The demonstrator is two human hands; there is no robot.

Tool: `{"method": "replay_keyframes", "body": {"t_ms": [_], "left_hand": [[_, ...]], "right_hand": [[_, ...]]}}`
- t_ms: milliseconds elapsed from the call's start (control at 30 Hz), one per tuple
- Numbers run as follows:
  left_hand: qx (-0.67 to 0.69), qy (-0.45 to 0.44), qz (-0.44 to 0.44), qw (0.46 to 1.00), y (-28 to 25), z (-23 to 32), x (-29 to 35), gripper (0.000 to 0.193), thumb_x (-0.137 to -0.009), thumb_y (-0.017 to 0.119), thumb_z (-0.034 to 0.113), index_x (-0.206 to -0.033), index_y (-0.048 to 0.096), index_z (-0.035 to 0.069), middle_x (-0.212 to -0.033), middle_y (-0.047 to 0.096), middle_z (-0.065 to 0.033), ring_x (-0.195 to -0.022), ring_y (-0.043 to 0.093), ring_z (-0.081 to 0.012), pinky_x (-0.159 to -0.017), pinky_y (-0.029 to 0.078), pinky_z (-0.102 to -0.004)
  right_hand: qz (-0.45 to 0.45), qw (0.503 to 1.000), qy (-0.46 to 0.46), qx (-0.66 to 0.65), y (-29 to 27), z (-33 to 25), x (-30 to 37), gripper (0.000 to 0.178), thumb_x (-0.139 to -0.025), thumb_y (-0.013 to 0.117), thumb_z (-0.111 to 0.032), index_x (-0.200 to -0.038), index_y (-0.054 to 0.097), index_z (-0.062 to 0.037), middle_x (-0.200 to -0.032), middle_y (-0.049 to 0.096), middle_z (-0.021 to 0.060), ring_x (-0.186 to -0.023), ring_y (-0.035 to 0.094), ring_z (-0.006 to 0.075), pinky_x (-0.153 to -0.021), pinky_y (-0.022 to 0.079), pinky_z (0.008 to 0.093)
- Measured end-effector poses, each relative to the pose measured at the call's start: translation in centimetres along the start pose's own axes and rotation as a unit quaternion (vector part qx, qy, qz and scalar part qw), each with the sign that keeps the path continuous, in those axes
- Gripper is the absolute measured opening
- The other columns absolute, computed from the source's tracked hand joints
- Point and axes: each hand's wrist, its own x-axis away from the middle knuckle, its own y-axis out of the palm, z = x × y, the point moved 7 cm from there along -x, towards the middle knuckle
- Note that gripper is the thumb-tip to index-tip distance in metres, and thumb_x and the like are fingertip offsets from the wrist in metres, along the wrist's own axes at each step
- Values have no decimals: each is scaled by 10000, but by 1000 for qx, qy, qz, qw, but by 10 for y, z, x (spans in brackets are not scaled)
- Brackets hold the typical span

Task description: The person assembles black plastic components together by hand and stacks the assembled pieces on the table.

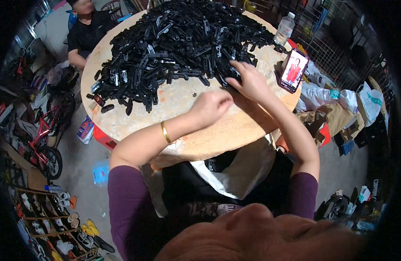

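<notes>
A large heap of small, long black plastic pieces (pixel 183 48) covers the far part of a round, pale tabletop (pixel 196 130). My right hand (pixel 249 82) reaches to the near right edge of the heap. Its thumb and forefinger are spread apart against the black pieces, and its other fingers are partly hidden. Nearer to me, my left hand (pixel 211 108) hovers over bare tabletop with its fingers curled together. Whatever those fingers hold, if anything, is hidden. A gold bangle (pixel 165 132) circles my left wrist.
Right of the heap stand a clear plastic bottle (pixel 284 29) and a phone (pixel 293 70) with a lit screen. Across the table at the left sits another person (pixel 89 32). An opened white sack (pixel 239 174) hangs below the near edge. A red bicycle (pixel 41 135) stands left.
</notes>
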Motion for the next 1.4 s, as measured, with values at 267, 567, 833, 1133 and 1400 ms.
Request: {"method": "replay_keyframes", "body": {"t_ms": [267, 567, 833, 1133, 1400], "left_hand": [[-8, -225, 158, 961, -37, -78, -6, 296, -766, 623, 95, -1037, 543, 7, -864, 551, -104, -644, 533, -151, -623, 462, -270], [-79, -133, 54, 986, -23, -66, -13, 247, -762, 511, -2, -988, 606, 29, -941, 556, -150, -872, 554, -309, -777, 455, -355], [-101, -50, -46, 993, -10, -48, -12, 166, -785, 579, 103, -919, 634, 21, -907, 596, -135, -882, 544, -290, -789, 437, -359], [-97, -80, -16, 992, -3, -43, -13, 193, -788, 602, 173, -901, 635, 20, -822, 587, -141, -831, 536, -314, -755, 431, -394], [-36, -177, -15, 984, 1, -52, -15, 203, -783, 618, 123, -946, 600, 5, -858, 591, -122, -812, 570, -235, -723, 453, -317]], "right_hand": [[38, 998, -45, -25, 29, -20, -6, 346, -722, 659, -296, -950, 606, -41, -845, 551, 140, -824, 561, 304, -696, 475, 392], [66, 985, -137, -86, 5, -35, 38, 268, -714, 685, -164, -943, 610, -47, -993, 581, 118, -893, 577, 287, -751, 479, 367], [139, 968, -95, -187, -14, -12, 57, 227, -725, 682, -125, -881, 562, -12, -924, 597, 130, -833, 582, 295, -707, 476, 352], [152, 970, -102, -159, -13, -3, 71, 191, -740, 651, -81, -873, 529, -20, -784, 560, 134, -692, 558, 308, -593, 456, 364], [98, 945, -135, -281, -11, -23, 70, 166, -681, 608, -4, -806, 501, -19, -786, 542, 132, -700, 566, 292, -606, 463, 344]]}}
